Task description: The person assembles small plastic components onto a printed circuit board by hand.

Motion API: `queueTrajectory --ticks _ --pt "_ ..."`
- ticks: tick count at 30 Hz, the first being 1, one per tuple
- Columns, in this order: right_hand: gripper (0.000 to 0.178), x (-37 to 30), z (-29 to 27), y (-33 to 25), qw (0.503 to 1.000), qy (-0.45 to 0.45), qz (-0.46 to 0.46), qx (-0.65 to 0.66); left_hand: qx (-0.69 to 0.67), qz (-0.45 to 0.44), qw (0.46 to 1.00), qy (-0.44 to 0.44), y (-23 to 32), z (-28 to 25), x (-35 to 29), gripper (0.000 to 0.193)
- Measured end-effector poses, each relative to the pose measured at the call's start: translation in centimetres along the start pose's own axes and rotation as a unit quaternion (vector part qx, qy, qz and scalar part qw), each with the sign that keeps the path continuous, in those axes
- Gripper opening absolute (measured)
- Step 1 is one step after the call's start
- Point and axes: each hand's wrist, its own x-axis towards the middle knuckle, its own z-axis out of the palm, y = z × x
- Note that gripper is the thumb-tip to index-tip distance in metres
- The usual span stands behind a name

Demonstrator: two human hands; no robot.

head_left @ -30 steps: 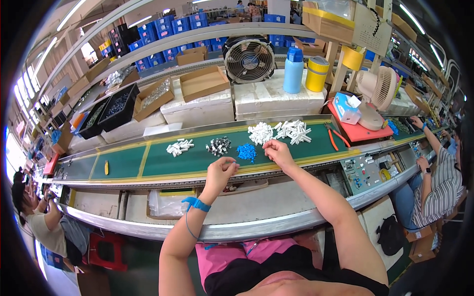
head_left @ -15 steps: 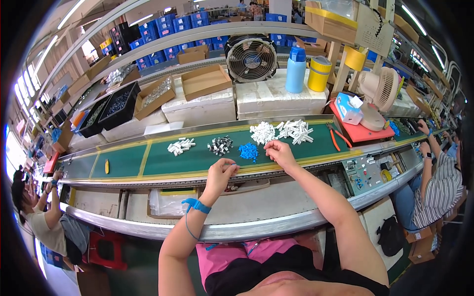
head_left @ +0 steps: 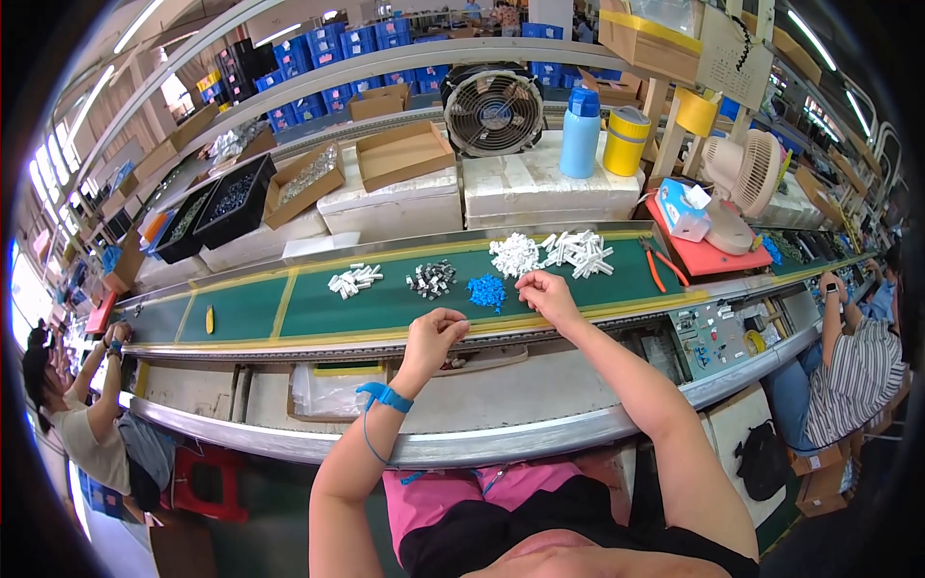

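My left hand (head_left: 433, 336) hovers at the near edge of the green conveyor belt (head_left: 318, 303), fingers curled together; whether it pinches a small part is unclear. A blue strap (head_left: 386, 396) circles that wrist. My right hand (head_left: 545, 293) rests on the belt with fingertips pinched, just right of a pile of small blue parts (head_left: 487, 291) and below a heap of white parts (head_left: 515, 255). More white pieces (head_left: 581, 250) lie further right. A grey-metal cluster (head_left: 432, 279) and a small white group (head_left: 354, 280) lie to the left.
Behind the belt stand a round black fan (head_left: 492, 110), a blue bottle (head_left: 580, 133), a yellow canister (head_left: 626, 141), open cardboard boxes (head_left: 406, 154) and black bins (head_left: 231, 198). Red-handled pliers (head_left: 660, 271) lie right. A small pink fan (head_left: 742, 175) stands on a red tray. Other people work left (head_left: 82, 424) and right (head_left: 853, 356).
Both hands stay in nearly the same places; the right hand's fingers shift slightly at the edge of the white heap. The piles have not moved.
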Motion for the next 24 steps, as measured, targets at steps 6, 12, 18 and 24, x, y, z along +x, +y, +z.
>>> queueTrajectory --ticks 6,12,18,24 --pt "0.012 -0.02 0.07 -0.43 1.000 0.004 0.015 0.000 -0.020 0.000 1.000 0.016 0.06 0.09 0.02 0.014" --pt "0.012 -0.02 -0.01 -0.32 1.000 0.004 0.011 -0.002 -0.013 0.009 1.000 0.026 0.32 0.32 -0.17 0.014" --pt "0.010 0.00 0.01 -0.06 1.000 0.002 0.002 -0.005 -0.007 0.000 1.000 0.030 0.17 0.52 -0.23 0.015" --pt "0.010 0.07 0.03 0.07 1.000 0.000 -0.001 -0.005 0.003 -0.008 1.000 0.027 -0.04 0.56 -0.19 0.017"
